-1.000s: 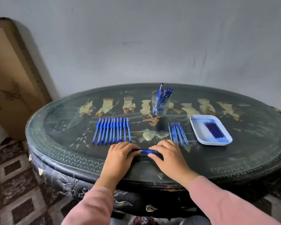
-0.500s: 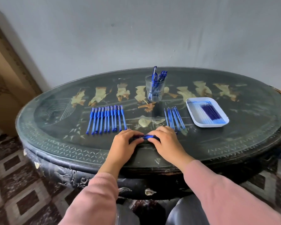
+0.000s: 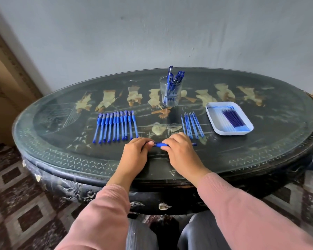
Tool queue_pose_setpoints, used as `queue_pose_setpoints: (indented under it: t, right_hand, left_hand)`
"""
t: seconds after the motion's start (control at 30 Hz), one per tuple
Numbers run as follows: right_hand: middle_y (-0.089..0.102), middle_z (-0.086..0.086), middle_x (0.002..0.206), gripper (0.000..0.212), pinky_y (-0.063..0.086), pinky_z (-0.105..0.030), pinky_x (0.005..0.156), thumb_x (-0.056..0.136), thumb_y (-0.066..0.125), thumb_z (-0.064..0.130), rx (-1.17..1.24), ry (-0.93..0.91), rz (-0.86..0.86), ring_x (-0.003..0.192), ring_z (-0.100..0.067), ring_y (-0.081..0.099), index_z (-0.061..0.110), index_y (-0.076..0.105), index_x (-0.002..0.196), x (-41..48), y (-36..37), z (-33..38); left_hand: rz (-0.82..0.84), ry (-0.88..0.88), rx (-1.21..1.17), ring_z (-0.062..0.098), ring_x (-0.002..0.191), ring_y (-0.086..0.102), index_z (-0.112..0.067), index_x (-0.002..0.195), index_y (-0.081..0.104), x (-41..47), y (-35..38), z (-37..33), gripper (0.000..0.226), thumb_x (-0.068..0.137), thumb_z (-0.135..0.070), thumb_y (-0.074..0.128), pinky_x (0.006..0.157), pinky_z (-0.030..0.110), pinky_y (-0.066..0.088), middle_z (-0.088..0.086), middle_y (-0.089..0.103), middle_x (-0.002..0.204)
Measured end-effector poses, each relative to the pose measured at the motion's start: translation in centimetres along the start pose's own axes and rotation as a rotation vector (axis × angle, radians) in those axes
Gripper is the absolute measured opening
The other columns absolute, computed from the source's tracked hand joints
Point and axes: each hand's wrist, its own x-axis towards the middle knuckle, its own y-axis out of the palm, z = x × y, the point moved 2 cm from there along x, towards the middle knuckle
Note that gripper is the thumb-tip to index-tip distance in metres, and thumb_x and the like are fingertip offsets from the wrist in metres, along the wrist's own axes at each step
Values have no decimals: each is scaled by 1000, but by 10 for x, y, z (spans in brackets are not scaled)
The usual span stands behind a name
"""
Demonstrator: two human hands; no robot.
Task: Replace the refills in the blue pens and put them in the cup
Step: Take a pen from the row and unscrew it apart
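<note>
Dark table (image 3: pixel 242 156) under pens (image 3: pixel 114 127) (grey wall (image 3: pixel 152 33))

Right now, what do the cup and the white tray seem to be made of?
Cup: probably clear glass, maybe plastic; the pens inside show through its wall. Tray: likely smooth white plastic, with a thin rim and rounded corners.

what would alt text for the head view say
Left hand and right hand hold one blue pen over a dark oval table. Beyond: a row of pens, loose refills, a white tray of refills, a glass cup of pens.
</note>
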Motion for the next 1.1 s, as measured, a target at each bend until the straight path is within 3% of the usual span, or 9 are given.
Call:
queue_pose_setpoints:
  t: [0.27,0.37,0.43,0.5,0.67,0.8,0.87,1.0,1.1]
  right_hand:
    - [57,-1,79,13,38,-25,79,92,62,19,-68,-76,-45,80,-19,50,9,70,90,-2,1,3]
    - [56,-2,78,8,37,-25,78,91,64,14,-88,-76,-76,78,-20,48,8,68,87,-3,1,1]
    - [56,-3,77,4,39,-28,75,86,71,6,-74,12,-138,76,-22,48,7,68,83,-1,-2,-7]
    - [55,-3,76,8,43,-30,72,83,74,3,-82,34,-147,75,-22,48,6,66,80,-1,-1,-8]
    - [56,-5,80,4,46,-34,69,87,71,7,-133,18,-148,76,-22,47,7,67,86,-2,-1,-5]
    - [57,-5,81,4,48,-37,68,89,66,12,-170,10,-138,75,-24,49,8,67,89,-2,-1,-5]
    - [56,-4,81,9,47,-37,68,91,61,15,-183,-1,-128,75,-23,48,9,67,89,-2,0,-4]
    - [56,-3,79,8,46,-37,67,92,64,16,-203,-5,-114,73,-22,47,10,66,87,-1,1,-3]
    - [55,-3,78,7,45,-36,65,90,68,15,-198,-6,-112,72,-22,47,10,66,86,-1,1,-2]
  left_hand:
    - [8,-51,34,22,80,52,-6,91,66,-3,4,0,27,102,-18,46,86,49,44,-17,50,75]
    - [-25,-124,-2,23,76,54,-6,85,66,-3,0,2,33,104,-19,43,83,35,45,-9,54,75]
    - [-121,-270,-124,16,69,55,-7,82,68,-1,-6,7,41,105,-24,39,64,14,41,2,63,79]
    - [-148,-288,-159,10,69,53,-10,79,67,-2,-9,9,45,105,-29,36,59,7,35,6,65,83]
    - [-211,-199,-116,16,92,52,-11,98,63,-3,-9,6,19,101,-23,49,78,21,35,-4,56,92]
    - [-378,-199,-150,-2,86,53,-14,98,59,-9,-15,5,14,90,-21,68,77,4,35,-5,60,92]
    - [-416,-220,-137,-2,84,54,-13,95,60,-12,-21,8,15,89,-23,70,78,4,37,-4,63,90]
    - [-334,-292,80,10,89,55,-20,93,65,-18,-31,20,14,89,-33,69,90,34,41,-13,60,88]
    - [-251,-298,191,13,93,53,-25,94,67,-22,-31,27,14,89,-38,67,87,33,29,-14,59,88]
